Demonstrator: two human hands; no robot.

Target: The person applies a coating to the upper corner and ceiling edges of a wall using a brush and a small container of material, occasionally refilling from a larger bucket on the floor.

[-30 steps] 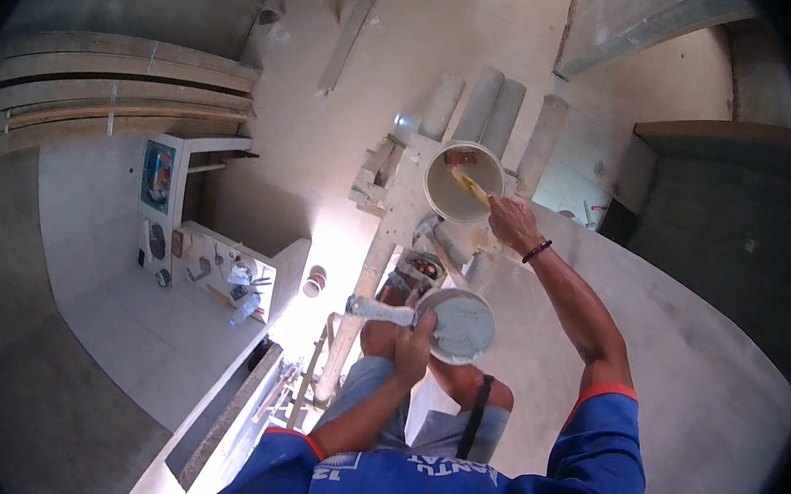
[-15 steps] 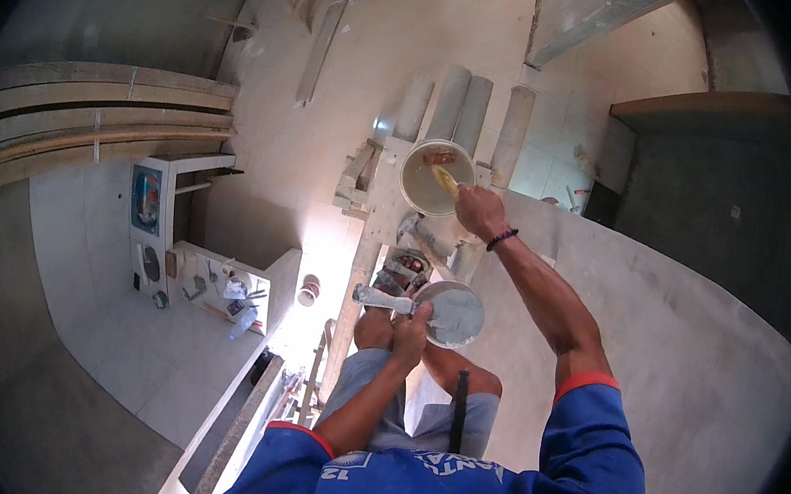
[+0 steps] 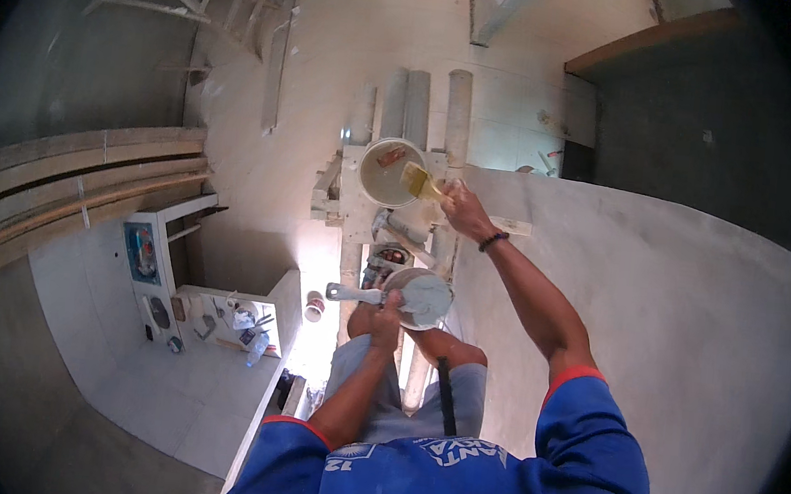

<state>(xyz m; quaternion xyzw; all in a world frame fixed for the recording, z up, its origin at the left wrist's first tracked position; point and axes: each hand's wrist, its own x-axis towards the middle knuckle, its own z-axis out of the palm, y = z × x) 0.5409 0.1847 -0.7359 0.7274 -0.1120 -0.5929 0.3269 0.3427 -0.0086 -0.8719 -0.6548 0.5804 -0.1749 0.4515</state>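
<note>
Up front, the right hand [image 3: 463, 208] has its grip clenched on the handle of a flat yellowish paintbrush [image 3: 417, 181], whose bristles reach over the rim of a round white bucket [image 3: 389, 173] of pale paint standing on a rough wooden stand [image 3: 349, 217]. Nearer the body, the left hand [image 3: 387, 308] is closed around the grey handle of a round paint-smeared pan [image 3: 422, 298], held just above the knees. To the right rises a pale plastered wall [image 3: 654, 298].

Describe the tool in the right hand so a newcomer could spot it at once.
Find the wooden platform under the person, with the round white bucket on it. At the bucket's right rim, the right hand holds a putty knife: its flat yellowish blade is the only one there.
</note>
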